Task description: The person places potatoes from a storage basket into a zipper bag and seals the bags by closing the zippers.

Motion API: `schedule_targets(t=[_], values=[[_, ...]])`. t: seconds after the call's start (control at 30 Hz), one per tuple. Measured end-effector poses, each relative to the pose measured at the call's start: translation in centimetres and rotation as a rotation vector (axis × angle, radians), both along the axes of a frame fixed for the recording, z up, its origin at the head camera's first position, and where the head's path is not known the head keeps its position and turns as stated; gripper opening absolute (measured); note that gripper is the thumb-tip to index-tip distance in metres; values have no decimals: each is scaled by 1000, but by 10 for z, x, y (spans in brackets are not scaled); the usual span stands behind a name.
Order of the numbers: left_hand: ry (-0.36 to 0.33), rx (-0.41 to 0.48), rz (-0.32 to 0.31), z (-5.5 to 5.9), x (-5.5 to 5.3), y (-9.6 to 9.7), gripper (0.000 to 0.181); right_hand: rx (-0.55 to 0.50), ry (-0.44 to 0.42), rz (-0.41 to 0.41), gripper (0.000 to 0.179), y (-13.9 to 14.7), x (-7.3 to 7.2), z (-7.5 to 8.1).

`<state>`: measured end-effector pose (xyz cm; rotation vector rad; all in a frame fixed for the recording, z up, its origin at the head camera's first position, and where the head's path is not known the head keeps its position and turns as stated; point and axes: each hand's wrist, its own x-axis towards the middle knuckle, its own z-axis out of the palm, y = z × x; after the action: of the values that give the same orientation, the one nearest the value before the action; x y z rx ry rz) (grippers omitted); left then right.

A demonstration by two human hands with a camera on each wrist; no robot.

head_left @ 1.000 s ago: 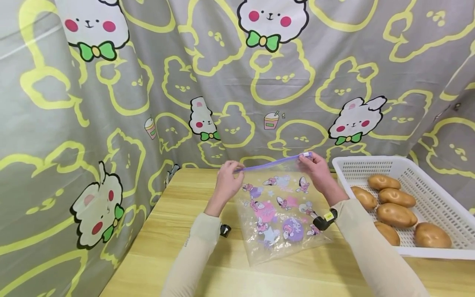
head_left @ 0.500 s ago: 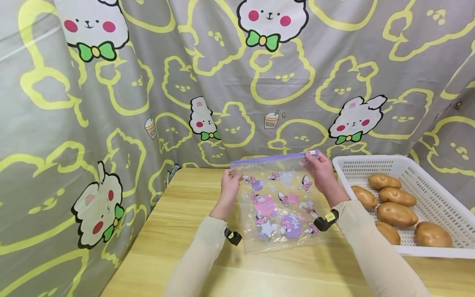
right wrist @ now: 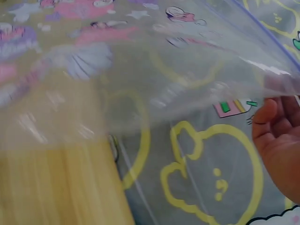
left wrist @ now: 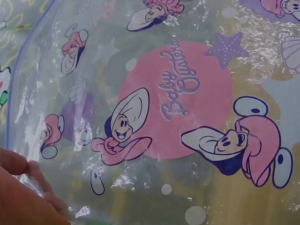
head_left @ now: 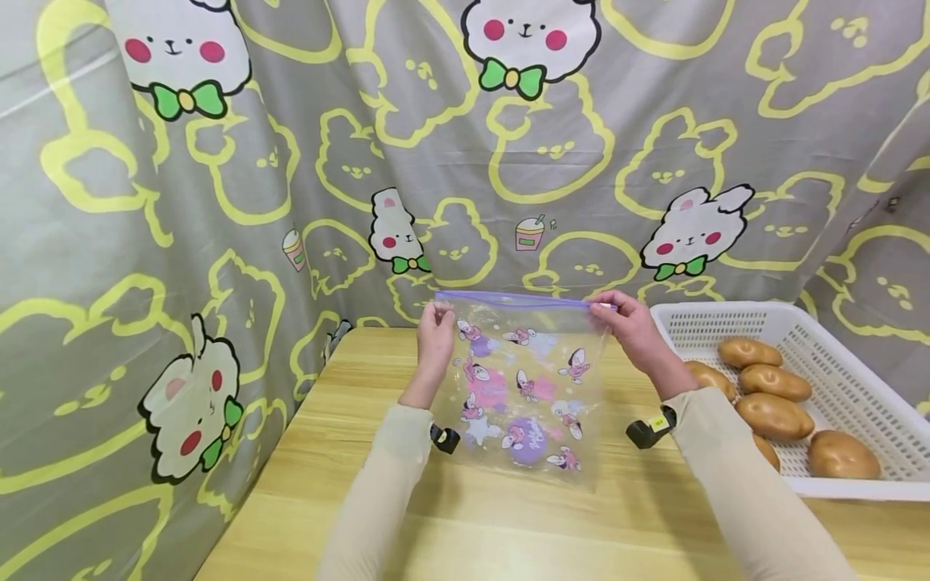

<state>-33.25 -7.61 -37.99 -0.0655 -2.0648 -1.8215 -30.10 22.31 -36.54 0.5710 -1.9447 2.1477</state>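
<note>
A clear zip bag with pink and purple cartoon print hangs upright above the wooden table, its purple zip strip along the top. My left hand pinches its left edge just below the strip. At the upper right corner, my right hand holds the strip's end between thumb and fingers, largely covering the white slider. Nothing shows inside the bag. In the left wrist view the print fills most of the picture, with part of the left hand at lower left. The right wrist view catches the right hand at the bag's edge.
A white plastic basket with several potatoes stands on the right, beside my right forearm. The wooden table stretches beneath both arms. Behind it hangs a grey cartoon curtain, also covering the left side.
My left hand has shifted its hold from the zip strip to the bag's left edge. The bag has swung left, its strip now sloping slightly down to the right.
</note>
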Motion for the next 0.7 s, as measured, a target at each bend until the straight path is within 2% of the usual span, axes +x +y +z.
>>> schedule_targets(t=[0.07,0.17,0.37,0.53,0.7], values=[[27,-8,-11,4,-2,-2,5,123,-6,4,10,2,2,5],[59,-14,-48,10,-4,-5,5,285,-7,32,16,5,4,11],[78,-93,-115,18,-5,-5,4,530,-41,183,22,2,11,19],[84,-203,-123,22,-4,0,5,630,-55,292,20,-8,17,14],[78,-231,-103,27,-4,7,6,621,-20,265,21,-17,22,1]])
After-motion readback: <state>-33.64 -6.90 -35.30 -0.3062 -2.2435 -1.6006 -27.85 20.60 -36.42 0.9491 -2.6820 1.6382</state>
